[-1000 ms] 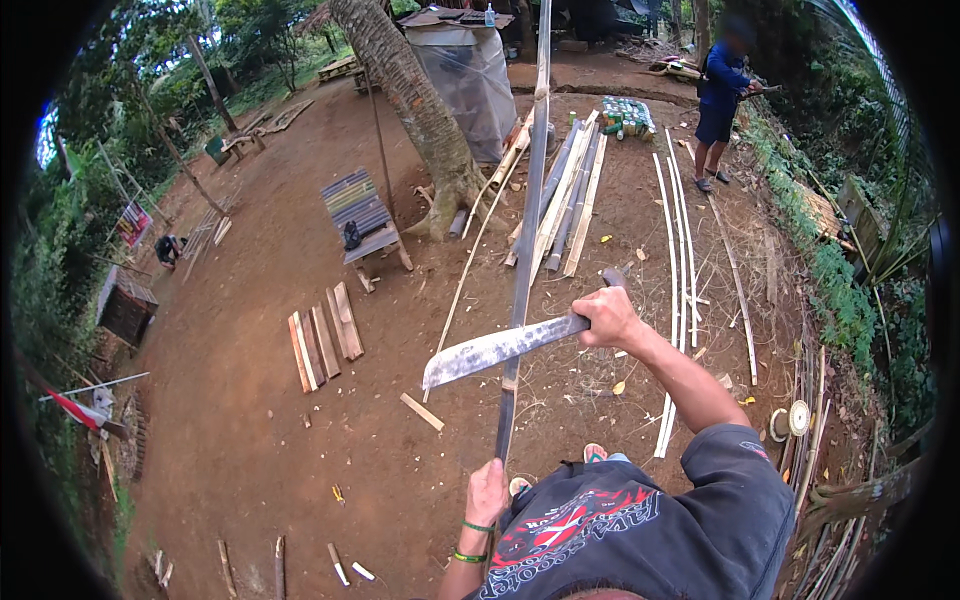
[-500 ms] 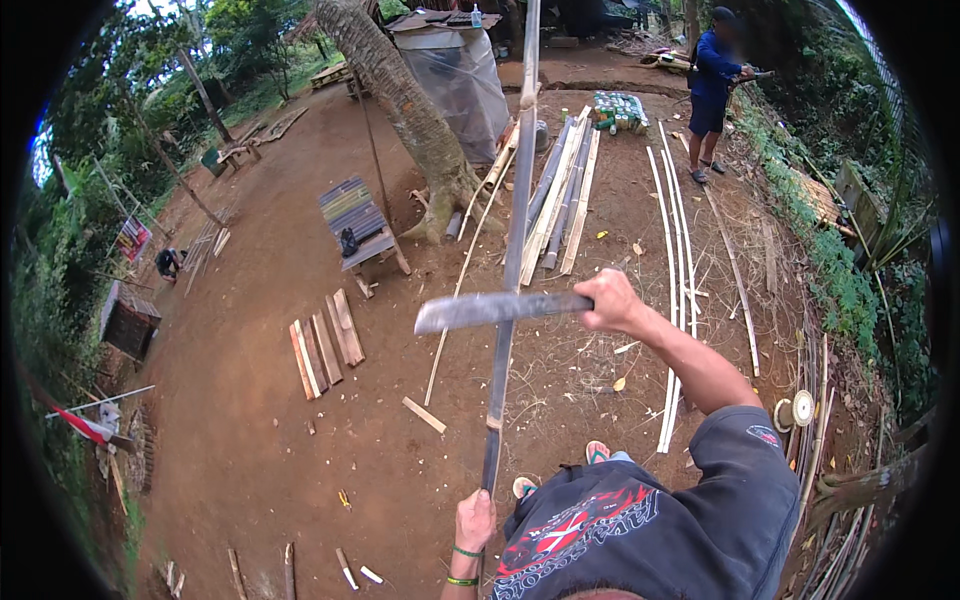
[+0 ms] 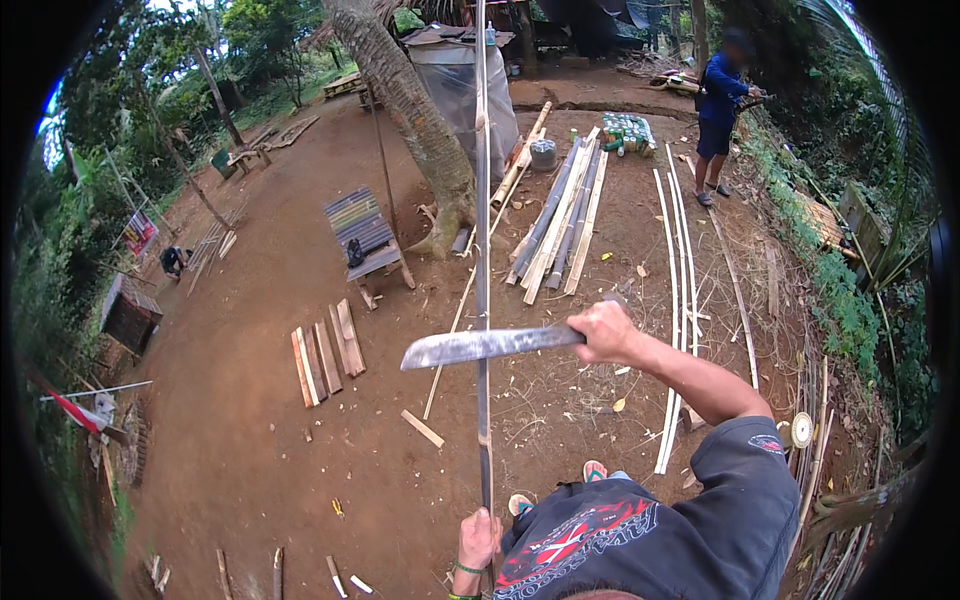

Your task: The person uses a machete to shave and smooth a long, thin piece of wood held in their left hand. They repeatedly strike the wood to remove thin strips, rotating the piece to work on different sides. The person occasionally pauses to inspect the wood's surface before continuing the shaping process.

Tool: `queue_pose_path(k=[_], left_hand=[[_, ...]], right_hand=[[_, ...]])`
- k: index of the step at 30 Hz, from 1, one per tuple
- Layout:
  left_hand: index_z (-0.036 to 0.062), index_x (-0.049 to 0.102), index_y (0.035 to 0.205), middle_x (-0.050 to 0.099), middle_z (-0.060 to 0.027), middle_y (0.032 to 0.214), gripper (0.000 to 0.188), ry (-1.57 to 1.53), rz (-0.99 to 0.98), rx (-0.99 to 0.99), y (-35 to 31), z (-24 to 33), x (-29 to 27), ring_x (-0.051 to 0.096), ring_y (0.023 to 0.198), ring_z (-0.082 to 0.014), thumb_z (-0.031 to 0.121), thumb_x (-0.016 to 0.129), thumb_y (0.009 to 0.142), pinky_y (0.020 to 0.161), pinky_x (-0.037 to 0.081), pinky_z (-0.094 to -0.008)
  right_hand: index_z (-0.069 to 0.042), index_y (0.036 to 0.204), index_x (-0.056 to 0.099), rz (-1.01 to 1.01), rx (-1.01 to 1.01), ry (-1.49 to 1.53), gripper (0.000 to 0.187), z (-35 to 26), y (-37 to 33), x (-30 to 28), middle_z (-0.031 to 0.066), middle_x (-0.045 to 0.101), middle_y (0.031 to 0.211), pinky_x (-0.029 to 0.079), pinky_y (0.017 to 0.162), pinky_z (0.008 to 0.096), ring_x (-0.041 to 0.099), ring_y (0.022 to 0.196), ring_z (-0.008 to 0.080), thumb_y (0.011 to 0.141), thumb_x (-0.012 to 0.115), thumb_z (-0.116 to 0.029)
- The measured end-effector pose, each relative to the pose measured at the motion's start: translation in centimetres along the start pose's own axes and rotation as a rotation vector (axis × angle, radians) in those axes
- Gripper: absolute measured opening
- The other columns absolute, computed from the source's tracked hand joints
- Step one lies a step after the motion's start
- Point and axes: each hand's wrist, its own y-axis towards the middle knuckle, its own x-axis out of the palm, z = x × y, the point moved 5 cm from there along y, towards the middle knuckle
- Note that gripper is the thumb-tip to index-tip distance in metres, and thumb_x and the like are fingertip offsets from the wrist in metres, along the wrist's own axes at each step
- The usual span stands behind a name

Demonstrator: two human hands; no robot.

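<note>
My left hand is closed around the lower end of a long, narrow bamboo strip, dark on one side with pale nodes. The strip stands nearly upright before me, running past the top of the view. My right hand grips the handle of a machete, its broad, worn metal blade pointing left. The blade lies across the strip, covering a short part of it well above my left hand. Whether the edge bites into the bamboo, I cannot tell.
Split bamboo lies ahead, with long pale strips to the right. Left stand a slatted bench and short planks, near a leaning tree. A person in blue stands far right; pliers lie lower left.
The bamboo strip has swung slightly left and stands more upright. My right hand and the machete sit a little lower in view, and my left hand has also dropped slightly.
</note>
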Motion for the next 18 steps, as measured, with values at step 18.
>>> queue_pose_path(k=[18], left_hand=[[0.0088,0.042,0.064,0.044,-0.0004,0.051,0.058,0.093,0.005,0.035,-2.5,-1.0,-0.1,0.041,0.041,-0.0089,0.049,0.038,0.104,0.038,0.033,-0.0267]], right_hand=[[-0.01,0.057,0.059,0.207,0.154,0.097,0.021,6.1,5.7,-5.7,0.0012,0.055,0.047,0.041,0.036,0.0321,0.051,0.039,0.012,0.077,0.058,-0.015]])
